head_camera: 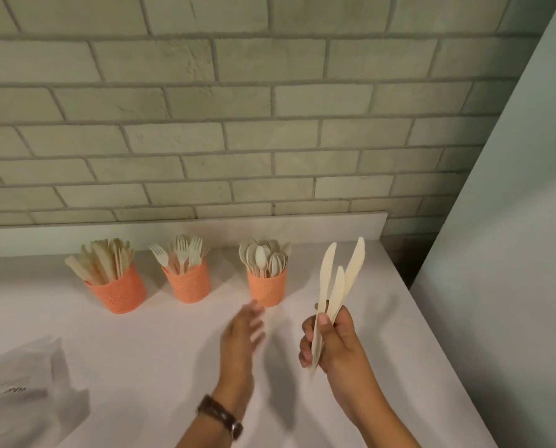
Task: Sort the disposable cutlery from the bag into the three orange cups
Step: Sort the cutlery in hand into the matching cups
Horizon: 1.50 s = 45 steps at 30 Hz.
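Your right hand pinches three knives low on their handles between thumb and fingers, and they fan apart above the grip. Held that loosely, one could slide out onto the table on the way across. The spoon cup is the nearest to that hand, so a short drop there would mix the sorts. The knife cup stands at the far left of the row, past the fork cup. It is already crowded, so blades pushed in at a slant may catch on those inside or tip it.

Your left hand is blurred, its fingers loosely spread and holding nothing, above the table just short of the spoon cup. I cannot tell whether it touches the surface. The bag lies at your near left, well apart from both hands, and the three cups stand beyond, near the wall.
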Motion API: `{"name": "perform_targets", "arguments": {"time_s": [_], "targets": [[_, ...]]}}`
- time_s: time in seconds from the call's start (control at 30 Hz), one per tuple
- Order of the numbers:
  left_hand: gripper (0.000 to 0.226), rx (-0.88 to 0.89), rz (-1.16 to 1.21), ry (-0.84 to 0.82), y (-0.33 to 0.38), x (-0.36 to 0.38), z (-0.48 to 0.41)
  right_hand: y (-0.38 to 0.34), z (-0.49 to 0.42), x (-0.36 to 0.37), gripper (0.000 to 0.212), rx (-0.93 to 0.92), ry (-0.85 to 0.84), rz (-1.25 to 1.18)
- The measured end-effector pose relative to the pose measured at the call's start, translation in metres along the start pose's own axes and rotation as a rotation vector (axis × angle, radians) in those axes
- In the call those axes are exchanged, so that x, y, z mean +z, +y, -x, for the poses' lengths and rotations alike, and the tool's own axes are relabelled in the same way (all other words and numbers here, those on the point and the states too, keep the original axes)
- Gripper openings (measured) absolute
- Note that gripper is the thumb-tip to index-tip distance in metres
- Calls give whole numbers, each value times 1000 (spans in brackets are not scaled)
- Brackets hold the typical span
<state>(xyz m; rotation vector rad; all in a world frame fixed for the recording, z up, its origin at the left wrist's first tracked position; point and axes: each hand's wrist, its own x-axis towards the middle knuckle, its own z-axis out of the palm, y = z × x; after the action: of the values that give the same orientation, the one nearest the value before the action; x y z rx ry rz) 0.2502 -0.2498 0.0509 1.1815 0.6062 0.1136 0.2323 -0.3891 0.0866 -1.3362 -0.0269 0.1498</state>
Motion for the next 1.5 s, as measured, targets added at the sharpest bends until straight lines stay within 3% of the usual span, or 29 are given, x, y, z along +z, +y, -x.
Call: {"name": "perform_targets", "arguments": {"time_s": [0.1,0.2,0.43,0.57,0.67,0.8,1.0,1.23,1.37,1.5], "targets": [[47,-453,421,-163,-9,9,43,-3,0,19,7,-74,-61,47],[49,-587,693,-146,6,13,58,3,7,34,7,-129,-103,186],[52,-451,712,-96,17,-3,41,29,19,61,51,-23,-254,511],[44,-423,673,-50,21,-27,31,34,25,85,25,-41,-301,438],[35,-335,595,-50,18,-48,25,41,24,102,28,-14,-298,384],[28,-111,344,-3,34,-94,26,48,20,126,17,3,-302,326],[28,-56,138,-21,74,-201,4,82,7,183,25,-27,-67,456],[29,43,107,-35,134,-300,-25,102,-23,256,23,15,-53,559],[31,75,132,-14,164,-338,-36,101,-50,295,10,4,6,602],[33,148,171,18,188,-366,-45,90,-99,330,18,-36,52,729]]}}
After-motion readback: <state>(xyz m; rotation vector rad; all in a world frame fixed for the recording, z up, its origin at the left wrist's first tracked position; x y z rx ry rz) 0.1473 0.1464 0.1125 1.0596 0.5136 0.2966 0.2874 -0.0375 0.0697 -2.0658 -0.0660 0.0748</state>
